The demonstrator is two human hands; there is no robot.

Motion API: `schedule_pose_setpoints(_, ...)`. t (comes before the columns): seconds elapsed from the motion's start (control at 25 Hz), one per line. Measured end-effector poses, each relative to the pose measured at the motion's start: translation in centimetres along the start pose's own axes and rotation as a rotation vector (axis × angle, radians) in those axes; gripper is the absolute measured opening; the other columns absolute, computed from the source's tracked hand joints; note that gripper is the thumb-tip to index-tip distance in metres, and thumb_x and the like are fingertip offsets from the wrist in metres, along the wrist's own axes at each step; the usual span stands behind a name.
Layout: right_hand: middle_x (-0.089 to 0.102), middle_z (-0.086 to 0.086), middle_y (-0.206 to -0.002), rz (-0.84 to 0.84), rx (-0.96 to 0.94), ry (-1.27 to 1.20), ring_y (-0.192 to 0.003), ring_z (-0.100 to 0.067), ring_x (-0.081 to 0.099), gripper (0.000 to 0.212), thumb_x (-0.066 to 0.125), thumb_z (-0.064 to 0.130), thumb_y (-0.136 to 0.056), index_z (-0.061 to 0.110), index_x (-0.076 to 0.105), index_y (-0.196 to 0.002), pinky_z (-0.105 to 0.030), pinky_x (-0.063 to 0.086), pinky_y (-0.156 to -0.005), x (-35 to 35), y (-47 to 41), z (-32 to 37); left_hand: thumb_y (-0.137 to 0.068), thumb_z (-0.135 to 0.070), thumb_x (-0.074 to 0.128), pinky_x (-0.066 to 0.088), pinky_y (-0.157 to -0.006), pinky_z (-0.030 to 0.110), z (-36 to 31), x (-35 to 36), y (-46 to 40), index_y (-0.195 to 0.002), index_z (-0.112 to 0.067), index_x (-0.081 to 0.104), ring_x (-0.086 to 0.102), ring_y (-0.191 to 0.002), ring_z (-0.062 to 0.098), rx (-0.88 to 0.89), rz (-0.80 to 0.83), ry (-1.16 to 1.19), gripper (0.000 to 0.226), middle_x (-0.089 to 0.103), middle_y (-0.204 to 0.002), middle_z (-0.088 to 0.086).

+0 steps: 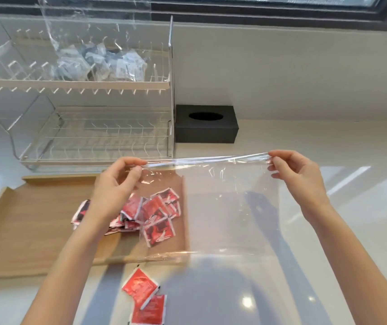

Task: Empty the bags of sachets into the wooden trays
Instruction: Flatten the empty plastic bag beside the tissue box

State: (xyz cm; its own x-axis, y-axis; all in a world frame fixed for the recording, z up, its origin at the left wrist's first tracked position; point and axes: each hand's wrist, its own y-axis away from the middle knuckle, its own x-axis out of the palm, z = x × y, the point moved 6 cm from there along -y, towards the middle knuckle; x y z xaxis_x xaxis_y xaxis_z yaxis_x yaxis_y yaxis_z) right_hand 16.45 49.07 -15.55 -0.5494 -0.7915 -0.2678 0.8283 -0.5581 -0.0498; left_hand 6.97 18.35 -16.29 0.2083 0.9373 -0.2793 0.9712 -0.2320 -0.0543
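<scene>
Both bare forearms are extended forward and raised. The left hand (115,181) is pinched shut, thumb against fingertips, with the wrist bent. The right hand (298,174) is likewise pinched, held level with it and well apart, palm turned inward.

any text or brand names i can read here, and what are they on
None can be read.
Red sachets in the wooden tray, e.g.: dark and white print, too blurred to read.
Red sachets on the counter, e.g.: faint print, unreadable.
White sachets in the bag on the rack's upper shelf: grey markings, too small and blurred.
Black tissue box: no visible lettering.
Clear bag held in both hands: no print.
</scene>
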Motion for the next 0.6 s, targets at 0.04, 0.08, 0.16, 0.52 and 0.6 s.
schedule_pose_setpoints(0.04, 0.063, 0.005, -0.081, 0.023, 0.018, 0.013, -0.062, 0.006, 0.059, 0.022, 0.049, 0.005, -0.089, 0.023, 0.062, -0.090, -0.008, 0.050, -0.062, -0.7, -1.0, -0.9, -0.088, -0.015, 0.050, 0.047, -0.073, 0.017, 0.1, 1.4, -0.3, -0.090, -0.033, 0.059, 0.057, -0.073, -0.003, -0.021, 0.009, -0.022, 0.020, 0.061, -0.089, -0.009)
schedule_pose_setpoints(0.08, 0.062, 0.005, -0.083, 0.050, 0.036, 0.034, -0.063, 0.006, 0.059, 0.025, 0.049, 0.004, -0.088, 0.026, 0.062, -0.094, -0.010, 0.051, -0.067, -1.3, -2.0, -1.9, -0.088, -0.019, 0.052, 0.045, -0.080, 0.022, 0.3, 3.0, -0.7, -0.099, -0.033, 0.058, 0.057, -0.082, 0.000, -0.049, 0.013, -0.052, 0.019, 0.060, -0.098, -0.010)
schedule_pose_setpoints(0.16, 0.062, 0.004, -0.090, 0.088, 0.061, 0.097, -0.071, 0.001, 0.058, 0.031, 0.049, 0.003, -0.087, 0.027, 0.061, -0.103, -0.021, 0.051, -0.081, -2.0, -4.0, -3.8, -0.086, -0.025, 0.055, 0.038, -0.088, 0.026, 0.5, 5.6, -1.7, -0.119, -0.027, 0.050, 0.051, -0.099, 0.007, -0.090, 0.018, -0.145, 0.034, 0.052, -0.115, -0.010)
schedule_pose_setpoints(0.52, 0.057, 0.000, -0.104, 0.084, 0.156, 0.214, -0.080, -0.008, 0.051, 0.043, 0.050, 0.003, -0.083, 0.014, 0.054, -0.125, -0.019, 0.039, -0.070, -0.5, -14.1, -11.6, -0.083, -0.019, 0.058, 0.031, -0.098, 0.025, 3.9, 13.7, -10.4, -0.139, -0.013, 0.026, 0.037, -0.111, 0.011, -0.159, 0.045, -0.404, 0.065, 0.027, -0.139, 0.009)
schedule_pose_setpoints(0.6, 0.057, -0.002, -0.115, 0.100, 0.151, 0.234, -0.088, -0.011, 0.051, 0.044, 0.049, 0.001, -0.083, 0.013, 0.052, -0.126, -0.021, 0.037, -0.079, 0.5, -16.1, -13.0, -0.082, -0.017, 0.058, 0.029, -0.108, 0.033, 5.1, 14.5, -12.1, -0.140, -0.012, 0.023, 0.036, -0.123, 0.021, -0.168, 0.044, -0.447, 0.068, 0.023, -0.141, 0.012)
